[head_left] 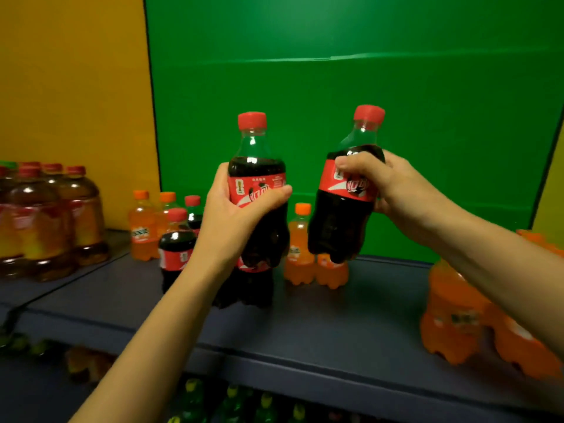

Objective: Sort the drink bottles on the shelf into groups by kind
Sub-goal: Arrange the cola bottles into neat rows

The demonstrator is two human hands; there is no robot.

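As we judge it, the main risk is a knock. Both lifted bottles hang low over other bottles; the base of the right cola bottle (341,221) is just above the orange bottles (300,248) that stand below the right hand (396,190); if this hand comes straight down, it may tip them over on the shelf (335,325). The other side has the same problem; directly under the left hand (232,215) a standing cola bottle (253,285) is very near the base of the left cola bottle (256,169).

A second risk is a slip; the right cola bottle is tilted, with its cap leaning to the right, and it is held on the smooth label; a loose grip could let it turn or slide. We also think a sorting mistake is possible; the orange bottles are the nearest neighbours beneath the right hand, and a cola bottle put down there would mix the kinds.

Now the fingers. The left hand is wrapped round the label of its upright bottle; the left thumb (271,195) lies across the front, and the other fingers pass behind, where we cannot see them. The right hand is also curled round its bottle at label height; one right finger (354,164) crosses the top edge of the label, and the rest go behind. Both bottles are in the air, clear of the shelf and apart from each other.
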